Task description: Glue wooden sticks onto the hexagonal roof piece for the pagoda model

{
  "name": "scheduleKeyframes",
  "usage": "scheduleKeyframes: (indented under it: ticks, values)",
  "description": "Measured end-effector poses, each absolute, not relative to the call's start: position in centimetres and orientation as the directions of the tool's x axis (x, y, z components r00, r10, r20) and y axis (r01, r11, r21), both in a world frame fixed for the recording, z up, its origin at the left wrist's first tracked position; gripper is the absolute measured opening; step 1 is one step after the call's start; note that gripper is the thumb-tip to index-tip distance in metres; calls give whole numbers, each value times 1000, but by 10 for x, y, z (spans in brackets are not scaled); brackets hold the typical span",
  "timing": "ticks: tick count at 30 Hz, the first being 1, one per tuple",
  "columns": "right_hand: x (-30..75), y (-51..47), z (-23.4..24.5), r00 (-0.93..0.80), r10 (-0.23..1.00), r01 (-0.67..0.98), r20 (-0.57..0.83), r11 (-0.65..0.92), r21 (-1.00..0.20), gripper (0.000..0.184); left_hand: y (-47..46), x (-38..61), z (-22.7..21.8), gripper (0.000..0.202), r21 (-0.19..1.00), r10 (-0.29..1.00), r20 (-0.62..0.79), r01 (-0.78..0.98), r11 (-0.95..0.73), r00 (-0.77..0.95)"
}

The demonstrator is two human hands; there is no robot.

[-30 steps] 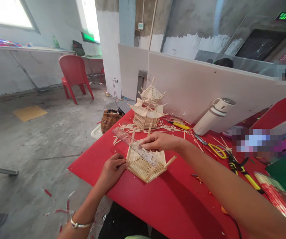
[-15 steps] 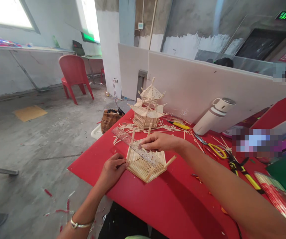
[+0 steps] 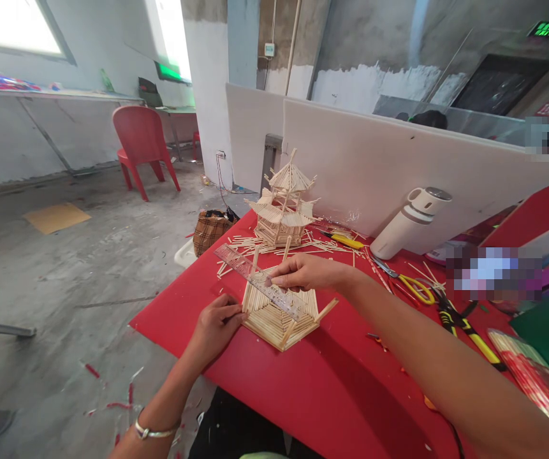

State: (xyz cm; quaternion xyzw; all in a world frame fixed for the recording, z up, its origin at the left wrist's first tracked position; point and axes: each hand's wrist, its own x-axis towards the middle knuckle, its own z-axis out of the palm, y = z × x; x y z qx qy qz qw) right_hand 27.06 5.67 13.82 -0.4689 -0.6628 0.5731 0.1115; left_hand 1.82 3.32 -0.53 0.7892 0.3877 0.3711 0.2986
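A flat hexagonal base of wooden sticks (image 3: pixel 278 319) lies on the red table (image 3: pixel 303 389). A clear plastic ruler (image 3: pixel 255 278) rests slanted across it. My right hand (image 3: pixel 303 271) pinches the ruler near its middle and presses it onto the sticks. At the base's left edge, my left hand (image 3: pixel 217 325) has its fingers closed on something thin; I cannot make out what. A finished stick pagoda (image 3: pixel 284 204) stands behind, among loose sticks.
A white flask (image 3: pixel 410 223) leans on the white partition (image 3: pixel 398 166). Yellow-handled scissors (image 3: pixel 410 284), a yellow knife (image 3: pixel 345 241) and yellow-black pliers (image 3: pixel 465 331) lie to the right. A checked bag (image 3: pixel 210 231) and a red chair (image 3: pixel 143 146) stand off the table's left side.
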Motion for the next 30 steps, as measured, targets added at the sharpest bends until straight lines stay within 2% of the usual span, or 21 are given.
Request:
scheduleKeyframes:
  ticks: [30]
  values:
    - [271, 57, 141, -535, 750, 490, -390, -101, -866, 32, 35, 17, -9, 25, 741, 828, 356, 410, -533, 433]
